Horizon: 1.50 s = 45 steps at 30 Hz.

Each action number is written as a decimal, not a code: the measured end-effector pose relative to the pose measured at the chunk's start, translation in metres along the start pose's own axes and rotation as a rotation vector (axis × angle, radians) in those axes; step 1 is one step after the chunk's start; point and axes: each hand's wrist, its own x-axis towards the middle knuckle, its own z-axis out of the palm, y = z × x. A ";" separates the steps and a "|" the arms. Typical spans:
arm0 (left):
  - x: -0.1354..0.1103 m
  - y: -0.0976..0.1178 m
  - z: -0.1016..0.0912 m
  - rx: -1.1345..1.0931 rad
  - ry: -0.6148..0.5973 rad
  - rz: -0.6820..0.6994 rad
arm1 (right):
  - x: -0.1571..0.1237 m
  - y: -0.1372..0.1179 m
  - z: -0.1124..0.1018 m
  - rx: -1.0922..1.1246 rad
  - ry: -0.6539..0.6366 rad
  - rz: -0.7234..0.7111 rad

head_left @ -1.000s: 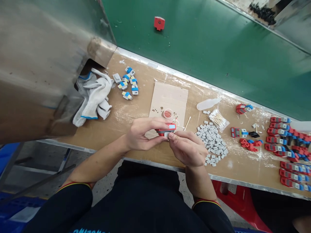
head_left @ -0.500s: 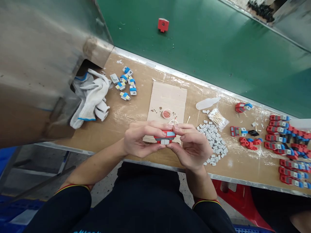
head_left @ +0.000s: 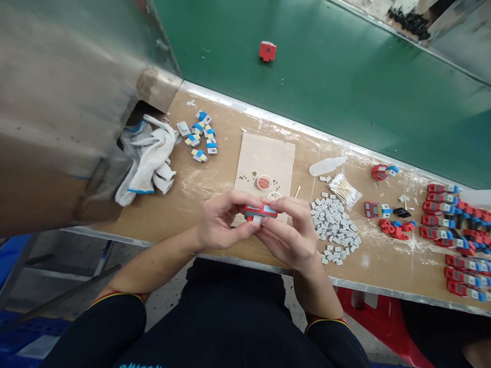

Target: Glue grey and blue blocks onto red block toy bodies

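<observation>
Between both hands I hold a small red and grey toy vehicle part [head_left: 262, 210] with light-blue windows, over the near end of a cardboard sheet [head_left: 268, 148]. My left hand [head_left: 226, 221] pinches its left end, the thumb lying by a pale grey piece on its near side. Fingers of my right hand [head_left: 293, 230] close on its right end and underside. Just beyond the hands, a small cup of reddish liquid [head_left: 263, 182] and a white round lid or cup [head_left: 274, 196], partly hidden, sit on the cardboard. A cotton swab [head_left: 297, 191] lies to their right.
Small grey pieces [head_left: 335, 222] are heaped right of my hands, near a bag of cotton swabs [head_left: 344, 190] and a white bottle [head_left: 328, 166]. Red-blue toy parts [head_left: 441, 207] line the far right. White gloves [head_left: 149, 158] and grey-blue parts [head_left: 199, 133] lie left. A red piece [head_left: 267, 51] rests on the green surface.
The toy part has been tilted in my hands, and its near side with the grey piece is turned more downward. My right fingers have shifted left around it. The view has moved slightly.
</observation>
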 end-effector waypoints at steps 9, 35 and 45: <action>0.001 -0.002 -0.006 -0.103 -0.106 -0.082 | 0.003 -0.005 -0.010 0.107 -0.099 0.108; 0.016 0.008 -0.012 -0.066 -0.325 0.001 | 0.005 -0.005 -0.015 0.475 -0.290 0.207; 0.017 0.010 -0.013 -0.019 -0.350 0.014 | 0.006 -0.006 -0.017 0.478 -0.334 0.211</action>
